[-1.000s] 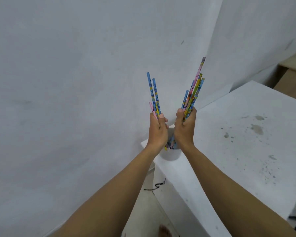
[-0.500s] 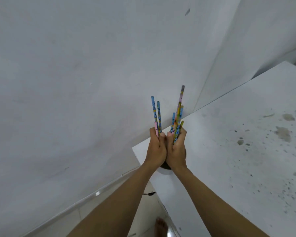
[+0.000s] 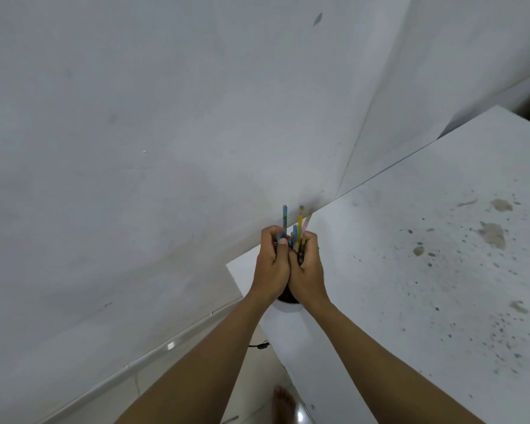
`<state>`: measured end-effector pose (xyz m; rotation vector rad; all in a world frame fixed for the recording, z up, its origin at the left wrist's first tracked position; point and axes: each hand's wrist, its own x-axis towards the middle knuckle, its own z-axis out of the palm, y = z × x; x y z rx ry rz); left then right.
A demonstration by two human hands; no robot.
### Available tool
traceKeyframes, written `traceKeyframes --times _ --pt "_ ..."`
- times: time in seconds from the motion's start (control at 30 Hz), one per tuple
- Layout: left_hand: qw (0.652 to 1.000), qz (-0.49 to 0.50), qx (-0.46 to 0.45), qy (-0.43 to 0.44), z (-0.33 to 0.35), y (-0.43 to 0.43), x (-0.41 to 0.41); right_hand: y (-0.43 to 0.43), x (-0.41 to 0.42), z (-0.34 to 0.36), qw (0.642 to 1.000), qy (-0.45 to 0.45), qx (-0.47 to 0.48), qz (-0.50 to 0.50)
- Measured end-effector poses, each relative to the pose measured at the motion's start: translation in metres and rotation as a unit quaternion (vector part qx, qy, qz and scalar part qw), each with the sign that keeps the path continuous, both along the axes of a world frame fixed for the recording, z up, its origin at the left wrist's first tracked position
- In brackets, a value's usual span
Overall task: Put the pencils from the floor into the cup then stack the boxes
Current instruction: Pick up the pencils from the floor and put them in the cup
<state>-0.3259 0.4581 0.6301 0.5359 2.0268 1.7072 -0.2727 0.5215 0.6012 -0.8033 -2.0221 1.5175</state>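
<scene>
White plastered walls met in a corner behind a white tabletop [image 3: 426, 270], its right half speckled with dark stains.

Item: left hand [image 3: 271, 266], closed round a small bunch of patterned pencils [image 3: 299, 228]; one blue pencil stood up past the knuckles.

Item: right hand [image 3: 308, 270], pressed against the left, closed round the rest of the bunch; yellow and pink ends showed above it.

Item: cup [image 3: 288, 302], near the tabletop's left corner, almost wholly hidden under both hands; only a dark rim and pale base were visible. Pencil tips appeared to reach down into it, though this could not be confirmed.

Item: floor [image 3: 257, 377], tiled, with a bare foot and a small black cord beside the table. No boxes in view.

Risk, judged: the cup sat close to the edge, so downward pressure from two full hands might tip it off. Releasing unevenly could let pencils splay over the rim and fall back to the floor.
</scene>
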Motion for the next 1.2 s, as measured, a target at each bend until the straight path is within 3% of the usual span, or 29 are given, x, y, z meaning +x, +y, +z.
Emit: traceKeyframes --times 0.27,0.63,0.8,1.2 --pt "0.999 -0.022 -0.018 0.027 0.011 -0.007 -0.006 0.000 0.001 0.007 0.998 0.052 -0.003 -0.026" --pt "0.989 0.004 -0.048 0.137 0.028 -0.044 0.004 -0.021 0.005 0.029 0.982 0.062 0.177 -0.026" --pt "0.979 0.026 -0.096 0.177 0.027 -0.093 0.012 -0.056 0.014 0.039 0.978 0.072 0.197 -0.010" --pt "0.964 0.098 -0.099 0.227 0.032 -0.281 0.064 -0.223 0.066 0.050 0.972 0.081 0.213 0.064"
